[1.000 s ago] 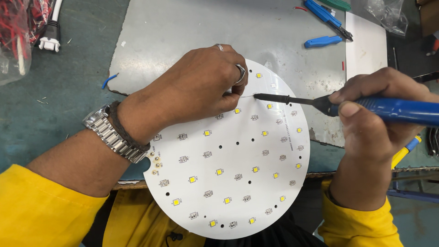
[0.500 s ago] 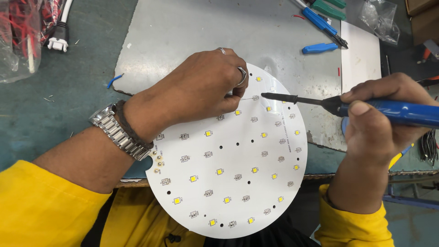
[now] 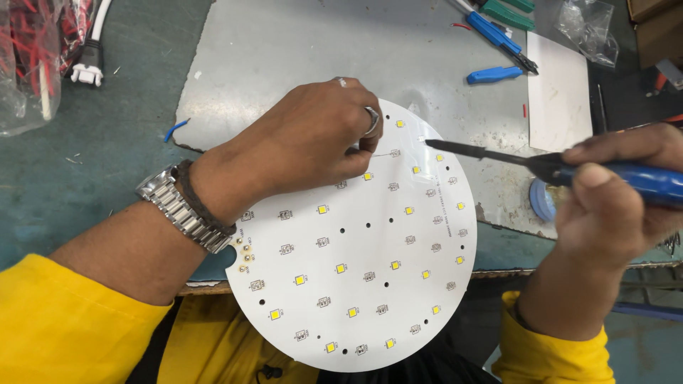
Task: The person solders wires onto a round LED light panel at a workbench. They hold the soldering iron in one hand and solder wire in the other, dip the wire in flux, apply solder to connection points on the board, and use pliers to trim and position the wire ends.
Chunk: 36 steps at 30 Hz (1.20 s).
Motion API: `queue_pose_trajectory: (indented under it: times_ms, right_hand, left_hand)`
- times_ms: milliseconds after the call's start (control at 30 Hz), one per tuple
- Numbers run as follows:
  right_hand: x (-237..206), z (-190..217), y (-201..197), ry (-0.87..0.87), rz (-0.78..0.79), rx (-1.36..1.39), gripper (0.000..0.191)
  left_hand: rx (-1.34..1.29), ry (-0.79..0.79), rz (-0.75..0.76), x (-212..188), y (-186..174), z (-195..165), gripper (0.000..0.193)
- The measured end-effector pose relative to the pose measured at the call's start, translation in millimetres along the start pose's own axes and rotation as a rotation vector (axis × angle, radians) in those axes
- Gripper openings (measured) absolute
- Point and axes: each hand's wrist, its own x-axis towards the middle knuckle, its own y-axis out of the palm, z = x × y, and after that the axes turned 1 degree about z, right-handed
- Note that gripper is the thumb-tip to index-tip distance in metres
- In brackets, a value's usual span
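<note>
The right hand [image 3: 612, 213] has its grip wrapped around the blue handle of a soldering iron [image 3: 569, 167], thumb lying along the handle and fingers curled over the top. The iron's dark shaft reaches leftward, and its tip sits at the upper right part of a round white light board [image 3: 356, 263], just beside a small yellow chip near the rim.

The left hand [image 3: 306, 142] rests palm down on the upper left part of the board, fingers bent. Its fingertips pinch a thin wire [image 3: 380, 153] that runs a short way toward the iron's tip; the grip is narrow, closed on that wire. A ring shows on one finger, and a metal watch [image 3: 181, 210] with a dark band beside it sits on the wrist.

The board lies partly on a grey metal sheet [image 3: 284, 50] and partly overhangs the near edge of the bench [image 3: 85, 178], above the person's lap. Rows of small yellow chips and a few holes dot its face. Both arms wear yellow sleeves.

Farther out, blue-handled pliers [image 3: 498, 35] and a green-handled tool lie at the top right of the sheet, next to a white card [image 3: 558, 92] and a clear plastic bag [image 3: 587, 28]. At the top left sit a white plug [image 3: 89, 71] and a bag of red wires [image 3: 28, 57].
</note>
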Motion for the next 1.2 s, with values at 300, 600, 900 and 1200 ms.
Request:
queue_pose_trajectory:
  times_ms: [300, 600, 900, 1200]
  right_hand:
    - [-33.1, -7.0, -106.5, 0.236, -0.336, 0.049, 0.011]
    - [-18.6, 0.6, -204.5, 0.145, -0.584, -0.322, 0.018]
    - [41.5, -57.3, -271.5, 0.1, -0.735, -0.305, 0.019]
    - [59.7, -79.2, -219.3, 0.323, -0.502, -0.234, 0.019]
  left_hand:
    - [0.027, 0.029, -0.022, -3.8, -0.7, -2.9, 0.006]
    - [0.079, -0.085, 0.068, -7.7, -3.7, -10.3, 0.01]
    - [0.065, -0.14, 0.051, -13.3, -3.7, -4.8, 0.009]
    - [-0.011, -0.133, 0.049, -9.8, -7.6, -8.1, 0.008]
